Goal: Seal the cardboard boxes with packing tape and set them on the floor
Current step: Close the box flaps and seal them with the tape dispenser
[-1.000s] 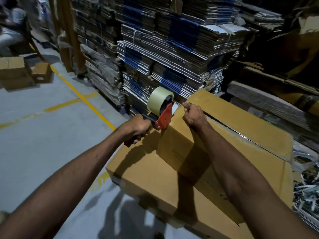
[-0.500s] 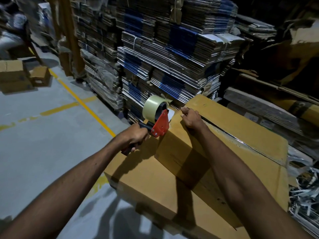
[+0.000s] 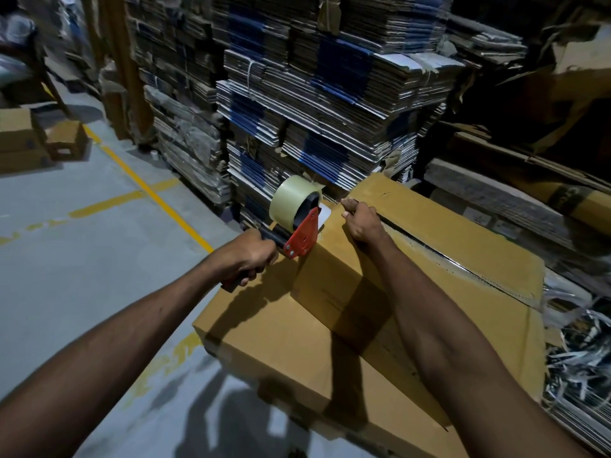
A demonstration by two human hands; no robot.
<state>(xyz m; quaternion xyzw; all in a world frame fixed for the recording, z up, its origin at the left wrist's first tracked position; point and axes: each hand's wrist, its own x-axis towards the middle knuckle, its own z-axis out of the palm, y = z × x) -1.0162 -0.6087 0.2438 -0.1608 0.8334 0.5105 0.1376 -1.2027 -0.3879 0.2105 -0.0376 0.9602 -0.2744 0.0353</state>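
A brown cardboard box [image 3: 446, 239] lies on top of a larger flat box [image 3: 277, 338]. A shiny strip of tape [image 3: 463, 269] runs along the upper box's centre seam. My left hand [image 3: 248, 259] grips the black handle of a red tape dispenser [image 3: 302, 233] that carries a pale roll of packing tape [image 3: 291, 201]. The dispenser's head touches the far left end of the upper box. My right hand [image 3: 360, 219] presses on the box top at the seam's far end, fingers curled over the edge.
Tall stacks of flattened cartons [image 3: 297, 94] stand right behind the boxes. Grey concrete floor [image 3: 82, 259] with yellow lines [image 3: 155, 196] spreads to the left. Small boxes [image 3: 66, 140] sit far left. Shredded scrap [image 3: 575, 358] lies at the right.
The dispenser and my left hand have shifted slightly up and away along the box's end. My right hand stays at the seam's far end. The view has tilted a little.
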